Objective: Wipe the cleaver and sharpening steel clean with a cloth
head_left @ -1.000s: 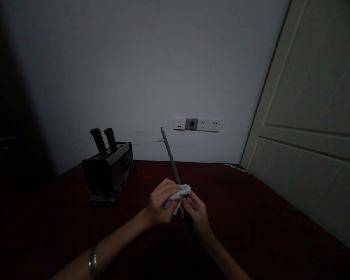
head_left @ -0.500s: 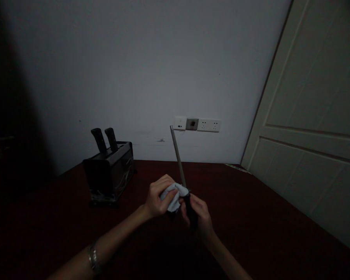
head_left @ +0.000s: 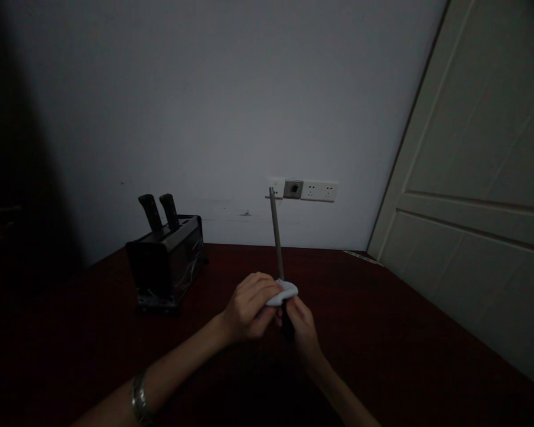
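Observation:
A sharpening steel [head_left: 276, 237], a long grey rod with a black handle, stands nearly upright in front of me, its tip leaning slightly left. My right hand [head_left: 306, 329] is closed around the black handle. In my left hand [head_left: 251, 305] is a folded white cloth [head_left: 285, 292], pressed around the base of the rod just above the handle. Part of the handle is hidden by the fingers and the cloth. A bracelet [head_left: 139, 398] circles my left wrist.
On the left of the dark red table [head_left: 382, 332] stands a black knife block [head_left: 169, 261] with two black-handled knives [head_left: 160, 212] in it. Wall sockets [head_left: 318, 191] sit on the wall behind. A pale panelled door [head_left: 471, 237] slants along the right side.
The steel has tipped more upright, its tip shifting right. My left hand has turned over and wrapped the cloth further round the rod's base. The knife block has not moved.

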The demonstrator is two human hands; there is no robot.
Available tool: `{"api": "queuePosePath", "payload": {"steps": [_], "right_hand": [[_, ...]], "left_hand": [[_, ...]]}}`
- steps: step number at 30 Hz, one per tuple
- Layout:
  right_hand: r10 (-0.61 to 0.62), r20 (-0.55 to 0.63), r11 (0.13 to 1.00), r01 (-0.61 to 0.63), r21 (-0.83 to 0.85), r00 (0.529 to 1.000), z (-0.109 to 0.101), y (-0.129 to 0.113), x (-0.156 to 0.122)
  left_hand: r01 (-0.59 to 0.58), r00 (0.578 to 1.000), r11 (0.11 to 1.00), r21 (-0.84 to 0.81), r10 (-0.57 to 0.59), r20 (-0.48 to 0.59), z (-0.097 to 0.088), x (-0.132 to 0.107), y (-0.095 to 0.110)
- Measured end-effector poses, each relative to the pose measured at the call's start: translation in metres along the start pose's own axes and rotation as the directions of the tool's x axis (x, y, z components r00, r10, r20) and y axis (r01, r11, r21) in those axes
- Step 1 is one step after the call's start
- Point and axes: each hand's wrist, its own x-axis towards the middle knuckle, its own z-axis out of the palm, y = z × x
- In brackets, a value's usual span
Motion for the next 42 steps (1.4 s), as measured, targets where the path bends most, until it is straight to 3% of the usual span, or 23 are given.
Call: {"api": "queuePosePath", "payload": {"steps": [7,10,13,17,21,24,27,31,35,42], "right_hand": [[0.054,0.061,0.979,-0.065,0.194,0.997,-0.001,-0.006,-0.002],[0.116,0.070,0.963,-0.129,0.236,0.991,-0.003,-0.006,-0.001],[0.105,0.069,0.972,-0.117,0.202,0.992,-0.004,-0.008,0.000],[0.050,0.072,0.980,-0.063,0.187,0.996,-0.003,-0.010,0.001],[0.065,0.031,0.994,-0.067,0.086,0.997,-0.001,-0.008,0.002],[0.039,0.033,0.999,-0.038,-0.017,0.999,-0.002,-0.006,0.002],[-0.010,0.031,0.999,0.012,-0.042,0.999,-0.002,-0.006,0.002],[-0.029,0.013,0.999,0.029,-0.031,0.999,-0.003,-0.007,0.002],[0.034,0.037,0.999,-0.034,-0.019,0.999,-0.002,-0.010,0.000],[0.136,0.097,0.963,-0.155,0.222,0.986,-0.001,-0.013,-0.003]], "left_hand": [[0.118,0.989,0.981,-0.152,-0.130,-0.070,0.001,0.003,0.001],[0.225,0.974,0.958,-0.179,-0.227,0.010,-0.003,0.002,-0.003],[0.312,0.950,0.937,-0.157,-0.307,0.052,-0.008,-0.001,-0.011],[0.366,0.923,0.926,-0.092,-0.374,-0.092,-0.013,-0.002,-0.020],[0.275,0.939,0.960,-0.043,-0.278,-0.204,-0.015,0.002,-0.016],[0.113,0.989,0.994,-0.009,-0.114,-0.099,-0.012,0.005,-0.007],[0.030,0.999,0.999,-0.010,-0.030,0.016,-0.008,0.006,0.000],[0.092,0.996,0.993,-0.067,-0.093,-0.001,-0.003,0.007,0.004],[0.178,0.979,0.973,-0.147,-0.190,-0.072,-0.003,0.008,0.005],[0.178,0.984,0.972,-0.152,-0.179,0.011,-0.012,0.008,-0.005]]}}
